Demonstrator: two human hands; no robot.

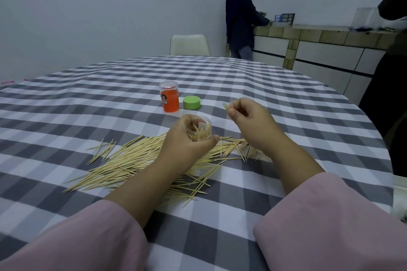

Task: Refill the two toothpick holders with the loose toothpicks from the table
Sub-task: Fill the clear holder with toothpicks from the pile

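Note:
My left hand [187,138] grips a clear toothpick holder [203,126], open at the top and partly filled with toothpicks. My right hand [248,116] hovers to the right of it, pinching a small bunch of toothpicks [225,105] between thumb and fingers. A wide pile of loose toothpicks [136,158] lies on the checked tablecloth [88,103] under and around my forearms. Behind stands a second holder, orange [169,98], with a clear lid on. A green lid [192,102] lies beside it on the right.
A white chair [189,45] stands at the table's far side. A person in dark clothes [241,15] stands at a counter [330,35] at the back right. Another dark-clothed figure [389,94] is close at the right edge.

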